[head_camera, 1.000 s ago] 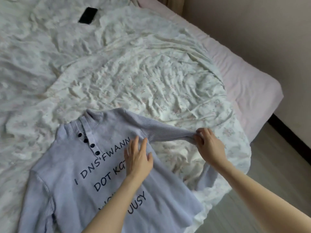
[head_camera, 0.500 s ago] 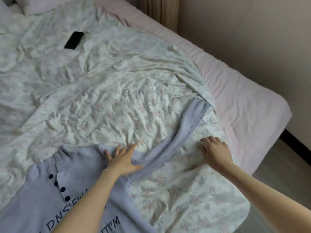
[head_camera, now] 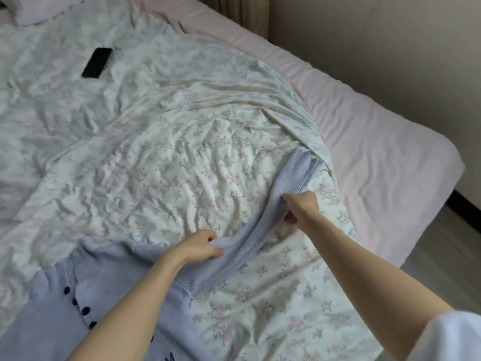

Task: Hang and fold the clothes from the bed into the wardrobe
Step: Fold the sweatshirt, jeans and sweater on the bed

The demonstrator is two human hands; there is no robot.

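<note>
Folding is under way: the lavender knit sweater [head_camera: 125, 295] lies face up on the floral bedsheet [head_camera: 182, 157] near the foot of the bed, its sleeve [head_camera: 273, 217] stretched out toward the pink mattress edge [head_camera: 377, 131], with the left hand [head_camera: 200, 247] pinching the knit near the shoulder and the right hand [head_camera: 302, 207] gripping it further along, below the ribbed cuff [head_camera: 303, 162]. Next, I'd say, that sleeve wants carrying back across the chest and laying flat, without dragging the body askew. Dark print peeks in at the bottom edge, too cropped to read, and the black phone [head_camera: 97, 62] further up the bed shows no markings.
</note>
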